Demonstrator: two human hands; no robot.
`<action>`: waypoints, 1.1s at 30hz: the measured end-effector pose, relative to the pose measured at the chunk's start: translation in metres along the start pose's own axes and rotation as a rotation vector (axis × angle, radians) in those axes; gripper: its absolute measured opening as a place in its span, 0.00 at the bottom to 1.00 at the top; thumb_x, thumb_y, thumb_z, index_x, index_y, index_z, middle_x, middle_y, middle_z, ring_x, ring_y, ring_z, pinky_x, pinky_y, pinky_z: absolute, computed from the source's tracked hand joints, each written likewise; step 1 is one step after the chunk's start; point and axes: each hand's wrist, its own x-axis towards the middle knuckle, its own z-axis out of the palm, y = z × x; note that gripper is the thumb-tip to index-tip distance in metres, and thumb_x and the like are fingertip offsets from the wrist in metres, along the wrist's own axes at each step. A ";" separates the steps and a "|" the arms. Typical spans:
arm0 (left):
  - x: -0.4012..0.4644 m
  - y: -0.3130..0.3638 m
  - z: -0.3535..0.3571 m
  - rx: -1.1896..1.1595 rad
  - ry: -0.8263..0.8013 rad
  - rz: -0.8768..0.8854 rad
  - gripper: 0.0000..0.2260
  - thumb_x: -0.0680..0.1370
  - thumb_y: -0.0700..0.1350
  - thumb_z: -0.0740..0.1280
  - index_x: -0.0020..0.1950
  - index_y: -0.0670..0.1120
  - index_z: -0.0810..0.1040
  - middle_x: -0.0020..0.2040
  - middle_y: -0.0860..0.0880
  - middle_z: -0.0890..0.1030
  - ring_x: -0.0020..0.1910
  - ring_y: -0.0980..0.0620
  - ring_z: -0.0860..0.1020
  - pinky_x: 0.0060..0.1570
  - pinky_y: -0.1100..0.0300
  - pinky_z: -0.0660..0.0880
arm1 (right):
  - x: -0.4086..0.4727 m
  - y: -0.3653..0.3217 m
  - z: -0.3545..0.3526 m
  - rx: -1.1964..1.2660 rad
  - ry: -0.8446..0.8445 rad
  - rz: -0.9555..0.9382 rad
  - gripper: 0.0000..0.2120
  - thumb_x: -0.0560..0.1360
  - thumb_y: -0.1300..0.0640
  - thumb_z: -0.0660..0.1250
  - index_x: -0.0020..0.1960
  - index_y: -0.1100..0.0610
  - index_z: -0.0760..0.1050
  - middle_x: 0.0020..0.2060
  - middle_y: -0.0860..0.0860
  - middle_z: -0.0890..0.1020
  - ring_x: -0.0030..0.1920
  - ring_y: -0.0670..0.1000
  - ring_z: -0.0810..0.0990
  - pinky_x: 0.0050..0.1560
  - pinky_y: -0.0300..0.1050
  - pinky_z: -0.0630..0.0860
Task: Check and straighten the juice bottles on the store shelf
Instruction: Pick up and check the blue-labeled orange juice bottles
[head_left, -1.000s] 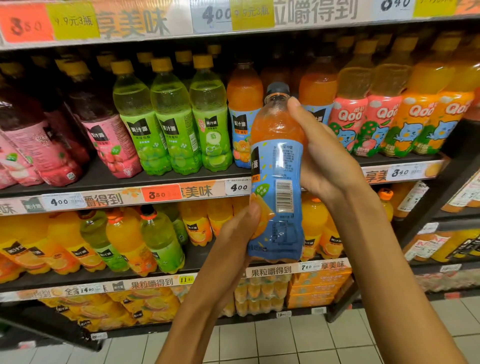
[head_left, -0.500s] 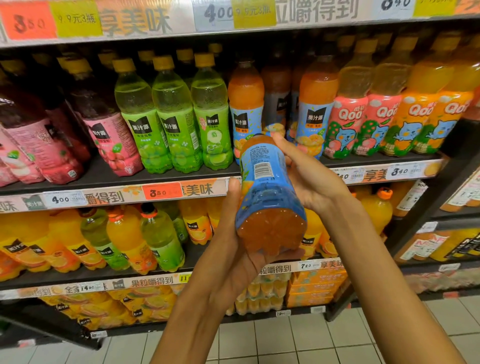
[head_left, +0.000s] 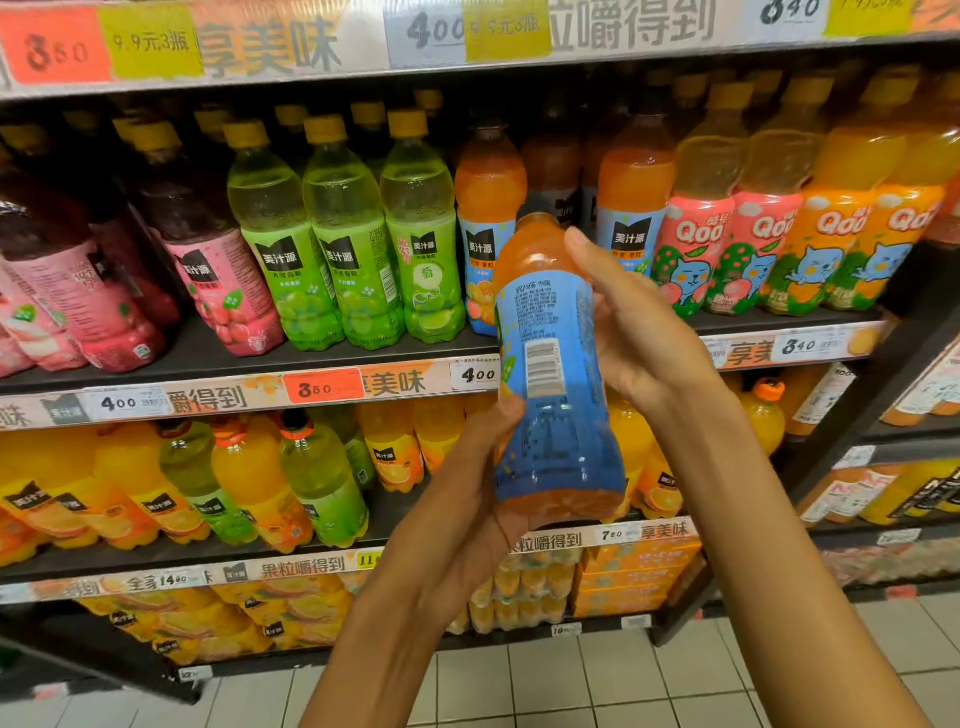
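I hold an orange juice bottle with a blue label (head_left: 553, 374) in front of the shelf, barcode side facing me, its top tipped away toward the shelf. My left hand (head_left: 467, 499) cups its base from below, thumb on the label's left edge. My right hand (head_left: 631, 327) grips its upper right side, fingers curled behind the shoulder. Its cap is hidden. Behind it, the middle shelf (head_left: 218, 371) carries matching orange bottles (head_left: 488, 208), with a gap between two of them.
Green juice bottles (head_left: 343, 260) and pink ones (head_left: 208, 270) stand left of the gap; Qoo bottles (head_left: 769, 244) stand to the right. Larger orange and green bottles (head_left: 249, 483) fill the shelf below. Tiled floor (head_left: 571, 686) lies beneath.
The bottle stood upright, then tipped with its base toward me. Now it has swung back up, label facing me. Both hands kept hold of it throughout.
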 end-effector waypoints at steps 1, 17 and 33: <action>0.003 -0.001 -0.003 0.023 0.032 -0.005 0.26 0.56 0.53 0.80 0.51 0.45 0.84 0.50 0.42 0.84 0.48 0.44 0.83 0.52 0.40 0.78 | -0.001 -0.002 0.000 -0.029 -0.021 -0.045 0.10 0.76 0.52 0.66 0.47 0.58 0.81 0.40 0.53 0.86 0.43 0.50 0.85 0.43 0.44 0.80; 0.011 -0.009 -0.020 0.634 0.092 0.222 0.24 0.69 0.46 0.74 0.61 0.54 0.70 0.54 0.58 0.83 0.54 0.58 0.81 0.47 0.65 0.77 | -0.021 -0.009 0.007 -0.161 -0.148 -0.300 0.19 0.72 0.61 0.67 0.63 0.59 0.73 0.51 0.50 0.84 0.53 0.48 0.82 0.49 0.40 0.77; 0.012 -0.025 -0.031 0.722 0.164 0.283 0.22 0.68 0.35 0.75 0.58 0.49 0.74 0.52 0.50 0.83 0.50 0.53 0.83 0.44 0.64 0.79 | -0.024 -0.035 0.028 -0.619 -0.273 -0.542 0.04 0.78 0.61 0.61 0.50 0.61 0.74 0.40 0.56 0.81 0.46 0.53 0.82 0.51 0.45 0.78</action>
